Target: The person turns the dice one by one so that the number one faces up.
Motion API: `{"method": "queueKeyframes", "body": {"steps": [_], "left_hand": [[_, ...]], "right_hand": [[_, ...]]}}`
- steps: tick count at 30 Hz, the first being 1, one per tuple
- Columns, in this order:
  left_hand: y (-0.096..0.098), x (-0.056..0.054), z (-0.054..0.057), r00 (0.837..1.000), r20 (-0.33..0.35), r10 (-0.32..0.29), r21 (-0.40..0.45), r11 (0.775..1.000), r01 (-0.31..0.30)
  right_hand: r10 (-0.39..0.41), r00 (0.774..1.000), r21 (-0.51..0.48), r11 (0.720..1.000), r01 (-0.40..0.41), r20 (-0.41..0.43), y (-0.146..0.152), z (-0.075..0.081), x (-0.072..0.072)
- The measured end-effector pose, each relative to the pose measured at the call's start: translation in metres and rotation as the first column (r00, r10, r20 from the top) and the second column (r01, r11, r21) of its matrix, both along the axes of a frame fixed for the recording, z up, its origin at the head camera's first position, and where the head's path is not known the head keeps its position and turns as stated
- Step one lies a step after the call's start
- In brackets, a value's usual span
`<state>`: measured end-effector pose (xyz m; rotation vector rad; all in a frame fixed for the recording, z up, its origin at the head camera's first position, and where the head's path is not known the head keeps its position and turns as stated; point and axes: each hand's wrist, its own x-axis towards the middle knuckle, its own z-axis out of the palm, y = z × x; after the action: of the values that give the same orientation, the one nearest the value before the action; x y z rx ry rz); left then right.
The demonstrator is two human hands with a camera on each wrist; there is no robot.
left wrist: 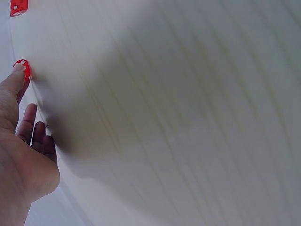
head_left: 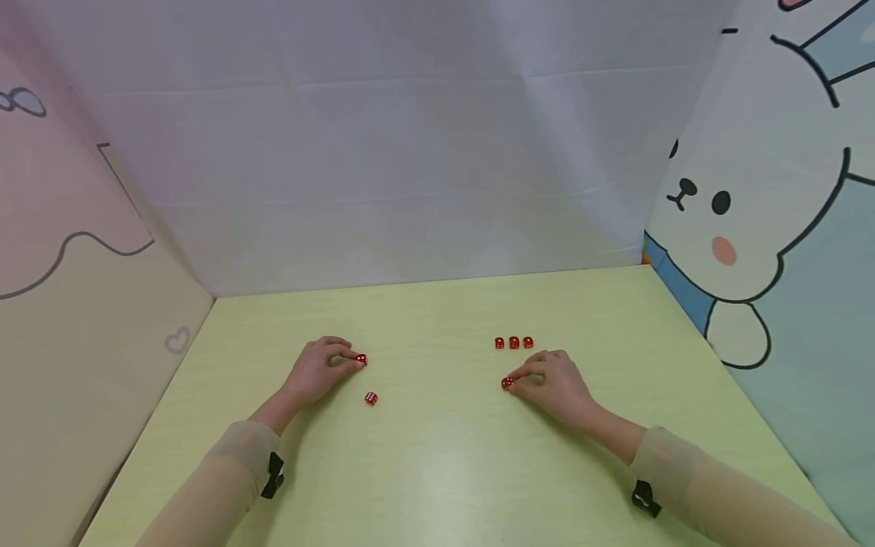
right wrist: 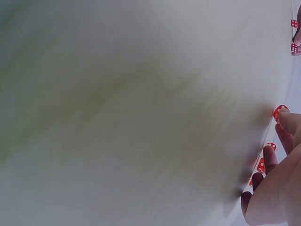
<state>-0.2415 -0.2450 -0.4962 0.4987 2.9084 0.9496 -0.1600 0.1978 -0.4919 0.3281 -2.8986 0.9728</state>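
My left hand (head_left: 321,370) pinches a red die (head_left: 361,359) between thumb and fingertips, low over the table's left half. In the left wrist view that die (left wrist: 22,68) shows white dots beside the thumb tip. A second red die (head_left: 371,398) lies a little nearer to me, apart from the hand. On the right side, my right hand (head_left: 557,387) grips another red die (head_left: 507,384) by thumb and finger; the right wrist view shows this die (right wrist: 281,113) at the thumb's end. Just beyond that hand, three red dice (head_left: 514,343) sit in a short row.
The pale yellow table (head_left: 437,471) ends at a white cloth backdrop (head_left: 410,167). A pink and cream panel (head_left: 82,342) borders the left, and a panel with a cartoon rabbit (head_left: 752,228) borders the right. Black clips hang at both sleeve cuffs (head_left: 656,463).
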Motion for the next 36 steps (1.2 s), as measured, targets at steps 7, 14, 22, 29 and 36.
{"method": "queueKeyframes", "body": {"steps": [7,14,22,29,36], "left_hand": [[0.0007,0.0006,0.0016,1.000,0.005,0.003,-0.003,1.000,-0.003],[0.0000,-0.0003,0.0006,1.000,0.002,0.004,-0.002,1.000,-0.004],[-0.0001,-0.0001,0.0007,1.000,-0.007,-0.003,0.000,1.000,0.003],[-0.0001,-0.0006,0.0001,1.000,-0.008,-0.001,-0.008,1.000,0.001],[0.0002,0.0001,0.0013,1.000,-0.011,-0.007,-0.013,1.000,0.007]], "right_hand": [[0.006,1.000,0.026,1.000,-0.005,-0.019,0.0037,-0.0003,0.0006],[0.000,1.000,0.031,1.000,0.000,-0.018,0.0072,-0.0008,0.0013],[-0.001,0.999,0.039,0.999,0.003,-0.048,0.0081,0.0004,0.0044],[-0.003,0.997,0.060,0.998,0.008,-0.072,0.0088,-0.0025,0.0044],[-0.008,0.999,0.056,0.998,0.011,-0.050,0.0102,-0.0029,0.0046]]}}
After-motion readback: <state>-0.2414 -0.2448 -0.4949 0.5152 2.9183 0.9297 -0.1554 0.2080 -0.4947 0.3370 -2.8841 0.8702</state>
